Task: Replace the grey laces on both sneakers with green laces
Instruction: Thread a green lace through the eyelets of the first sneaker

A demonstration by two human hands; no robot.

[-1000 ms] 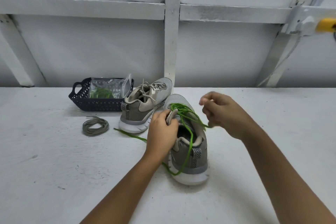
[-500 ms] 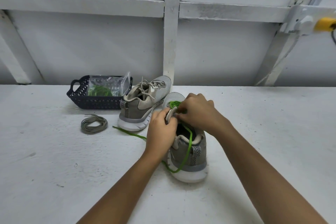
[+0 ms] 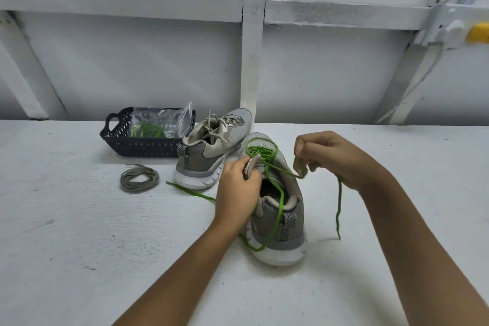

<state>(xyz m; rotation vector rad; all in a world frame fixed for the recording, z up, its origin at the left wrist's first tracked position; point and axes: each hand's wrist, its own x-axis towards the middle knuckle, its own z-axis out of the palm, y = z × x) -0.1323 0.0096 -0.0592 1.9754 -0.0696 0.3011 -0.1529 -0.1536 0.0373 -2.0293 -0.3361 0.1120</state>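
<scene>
A rough white surface point(image 3: 79, 233) meets a white panelled wall point(image 3: 132, 66) crossed by painted beams point(image 3: 252, 47).

Before you stand two grey mesh sneakers with white soles: the near sneaker point(image 3: 277, 222) and the far sneaker point(image 3: 209, 156). You can count two flat grey laces: one coiled grey lace point(image 3: 139, 178) on the one white table point(image 3: 66, 219), and one threaded grey lace point(image 3: 211, 128) in the far sneaker. One loose green cord lace point(image 3: 281, 204) runs through the near sneaker. The bagged green lace point(image 3: 146, 130) lies in one clear plastic bag point(image 3: 158, 114); its number cannot be counted. There is one dark blue perforated plastic basket point(image 3: 143, 144). Your two hands are in view: left hand point(image 3: 236, 190) and right hand point(image 3: 336, 159).
</scene>
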